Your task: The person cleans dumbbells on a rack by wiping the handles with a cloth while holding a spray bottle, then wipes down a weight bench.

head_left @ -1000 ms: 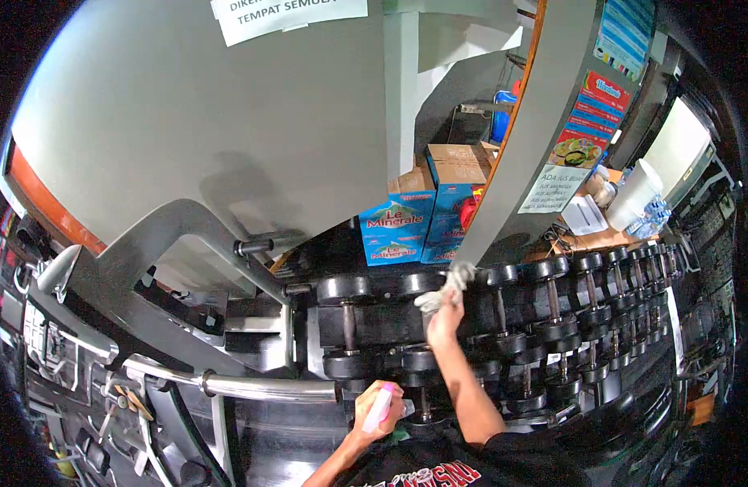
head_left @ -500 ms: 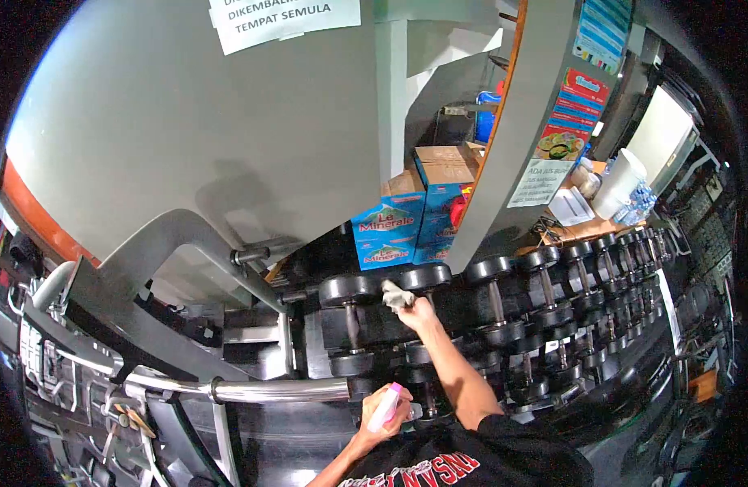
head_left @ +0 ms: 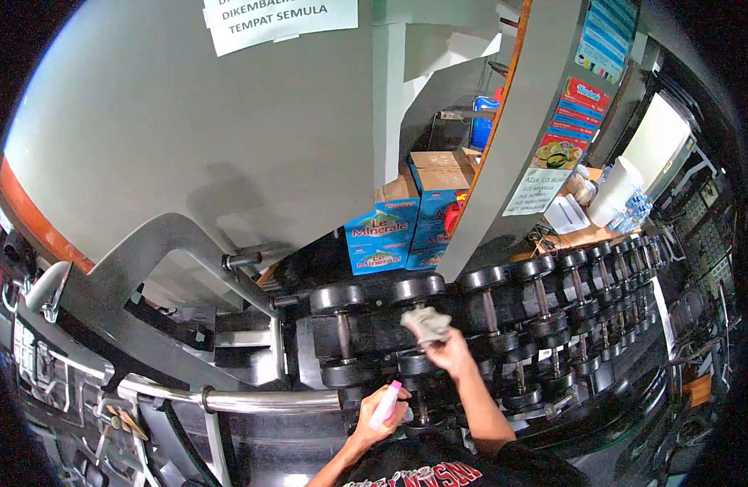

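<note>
Right hand point(head_left: 451, 355) — crumpled rag point(head_left: 426, 324) at fingertips

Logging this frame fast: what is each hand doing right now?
Left hand: closed around a pink-capped spray bottle.
Right hand: closed on a crumpled grey cloth, over the dumbbell rack.

Black tiered dumbbell rack point(head_left: 374, 325), rows of black dumbbells point(head_left: 553, 304) resting on it

A white paper sign point(head_left: 281, 18) on the far grey wall reads "DIKEMBALIKAN... TEMPAT SEMULA", its top line cut off. Two blue cartons point(head_left: 382, 235) behind the dumbbell rack read "Le Minerale". The right-hand notice starts "ADA"; the rest is illegible.
</note>
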`<move>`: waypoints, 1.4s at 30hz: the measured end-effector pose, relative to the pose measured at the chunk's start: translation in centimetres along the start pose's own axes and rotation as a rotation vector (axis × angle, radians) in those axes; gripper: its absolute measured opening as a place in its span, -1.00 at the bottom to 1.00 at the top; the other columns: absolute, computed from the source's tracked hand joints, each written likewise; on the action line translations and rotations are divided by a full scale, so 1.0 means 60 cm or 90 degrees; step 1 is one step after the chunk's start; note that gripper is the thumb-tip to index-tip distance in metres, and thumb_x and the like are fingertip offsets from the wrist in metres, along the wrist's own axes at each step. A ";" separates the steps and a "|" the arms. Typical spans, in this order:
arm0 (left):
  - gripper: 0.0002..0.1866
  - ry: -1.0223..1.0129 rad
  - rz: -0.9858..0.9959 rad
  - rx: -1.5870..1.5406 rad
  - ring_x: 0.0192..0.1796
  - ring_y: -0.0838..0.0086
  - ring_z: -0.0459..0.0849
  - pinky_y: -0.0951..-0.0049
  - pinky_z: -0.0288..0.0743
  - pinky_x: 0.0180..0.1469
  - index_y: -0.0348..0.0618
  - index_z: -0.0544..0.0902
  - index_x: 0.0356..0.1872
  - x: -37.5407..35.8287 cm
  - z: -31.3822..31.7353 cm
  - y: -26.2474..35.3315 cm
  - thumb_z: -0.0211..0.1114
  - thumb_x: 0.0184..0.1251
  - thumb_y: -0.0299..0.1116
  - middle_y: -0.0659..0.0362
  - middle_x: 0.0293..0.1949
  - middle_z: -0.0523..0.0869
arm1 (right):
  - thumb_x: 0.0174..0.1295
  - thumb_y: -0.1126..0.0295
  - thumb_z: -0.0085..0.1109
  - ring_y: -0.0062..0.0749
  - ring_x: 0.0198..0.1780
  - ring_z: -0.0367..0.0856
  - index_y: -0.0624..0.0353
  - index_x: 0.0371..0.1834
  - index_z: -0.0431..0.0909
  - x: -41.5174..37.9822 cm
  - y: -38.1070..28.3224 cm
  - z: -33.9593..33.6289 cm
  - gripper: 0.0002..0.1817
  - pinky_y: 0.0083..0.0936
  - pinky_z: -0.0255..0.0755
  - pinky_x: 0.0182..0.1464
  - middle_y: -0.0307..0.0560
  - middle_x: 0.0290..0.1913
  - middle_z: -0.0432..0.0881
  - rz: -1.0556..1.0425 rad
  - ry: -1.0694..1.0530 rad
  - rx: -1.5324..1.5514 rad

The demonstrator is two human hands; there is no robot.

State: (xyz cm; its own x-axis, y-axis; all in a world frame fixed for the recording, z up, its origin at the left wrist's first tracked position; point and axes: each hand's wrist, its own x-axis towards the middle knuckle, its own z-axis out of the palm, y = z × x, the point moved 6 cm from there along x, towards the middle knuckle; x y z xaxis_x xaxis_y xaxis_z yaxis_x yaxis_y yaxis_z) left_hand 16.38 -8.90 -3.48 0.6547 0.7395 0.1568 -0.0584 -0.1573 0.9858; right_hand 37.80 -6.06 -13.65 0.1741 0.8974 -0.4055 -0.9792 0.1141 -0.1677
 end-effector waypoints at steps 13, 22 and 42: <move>-0.89 -0.037 -0.076 0.063 -0.44 0.48 0.64 0.48 0.51 -0.36 -0.24 0.60 -0.32 0.008 0.022 -0.009 0.31 0.13 -0.53 0.11 -0.37 0.68 | 0.35 0.53 -0.17 -0.25 -0.09 0.67 0.31 0.00 0.47 0.082 -0.080 0.005 -0.75 -0.38 0.65 -0.03 0.04 -0.08 0.62 0.137 0.049 0.073; -0.78 0.002 -0.106 0.079 -0.45 0.57 0.60 0.54 0.49 -0.35 -0.25 0.61 -0.16 0.013 0.041 -0.028 0.29 0.13 -0.53 0.18 -0.42 0.63 | 0.32 0.45 -0.12 -0.26 0.03 0.62 0.18 0.17 0.41 -0.050 -0.247 0.002 -0.65 -0.20 0.55 0.03 -0.03 0.01 0.61 -0.116 0.052 -0.448; -0.75 -0.042 -0.062 0.094 -0.46 0.49 0.59 0.49 0.48 -0.35 -0.24 0.61 -0.15 0.018 0.037 -0.016 0.28 0.09 -0.56 0.17 -0.45 0.60 | 0.12 0.45 -0.02 -0.04 0.00 0.64 -0.36 0.05 0.58 -0.009 -0.052 0.029 -0.54 -0.09 0.50 0.06 -0.06 0.01 0.65 0.106 -0.250 -1.672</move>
State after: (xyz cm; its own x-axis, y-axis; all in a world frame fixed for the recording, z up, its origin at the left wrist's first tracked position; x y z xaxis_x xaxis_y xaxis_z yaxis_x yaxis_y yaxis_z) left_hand 18.81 -9.37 -4.38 0.6999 0.7123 0.0524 0.1156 -0.1854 0.9758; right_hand 40.59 -6.15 -11.31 -0.1268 0.8681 -0.4799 0.9199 -0.0781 -0.3843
